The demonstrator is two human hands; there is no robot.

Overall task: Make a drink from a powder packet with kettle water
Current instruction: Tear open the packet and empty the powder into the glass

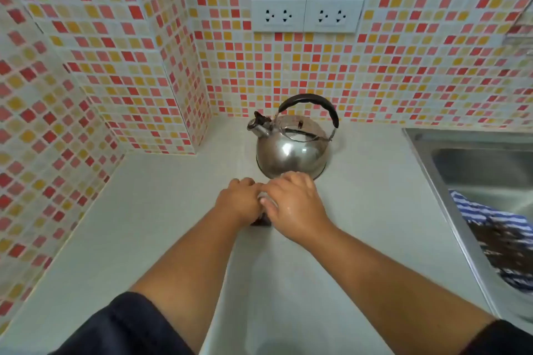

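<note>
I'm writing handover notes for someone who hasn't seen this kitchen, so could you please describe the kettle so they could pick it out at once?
Find the double wall socket on the red-and-yellow mosaic tiles; below it, on the pale counter near the corner, stands the kettle. It is a rounded, shiny steel pot with an arched black handle and its spout toward the left, just beyond both hands and left of the sink.

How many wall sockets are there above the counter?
2 plates, side by side on the tiled wall above the kettle: the left socket plate and the right socket plate. Each has two outlets, all unused. None seem hidden.
</note>
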